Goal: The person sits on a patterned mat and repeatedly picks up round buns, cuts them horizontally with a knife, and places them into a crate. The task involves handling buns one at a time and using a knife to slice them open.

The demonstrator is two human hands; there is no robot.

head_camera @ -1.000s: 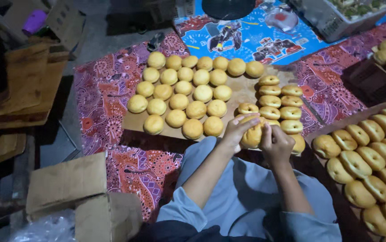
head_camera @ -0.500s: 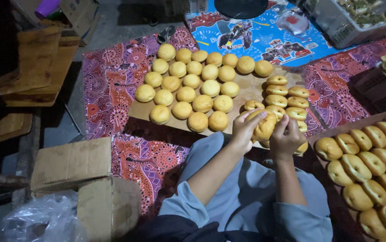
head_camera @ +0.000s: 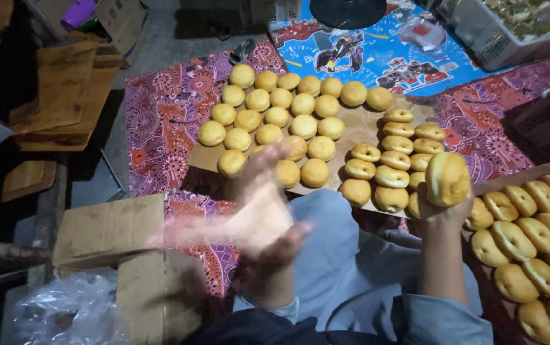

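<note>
My right hand (head_camera: 433, 211) grips a round golden bun (head_camera: 447, 178) and holds it upright above my lap, just in front of the wooden board (head_camera: 355, 126). My left hand (head_camera: 263, 211) is a blur at the lower middle, fingers spread, with nothing in it, above my grey-trousered knee and near the cardboard box (head_camera: 110, 231). On the board lie several round dough balls (head_camera: 279, 116) on the left and several flatter, ring-marked buns (head_camera: 393, 159) on the right.
A tray of finished buns (head_camera: 530, 239) fills the lower right. A patterned red and purple mat (head_camera: 160, 121) and a blue printed mat (head_camera: 377, 54) cover the floor. Wooden boards (head_camera: 64, 96) lie at the left, a plastic bag (head_camera: 64, 313) at bottom left, a white basket (head_camera: 511, 32) at top right.
Both hands were together on a bun at the board's near edge. Now my right hand has lifted the bun up and my left hand has swung away to the left, blurred.
</note>
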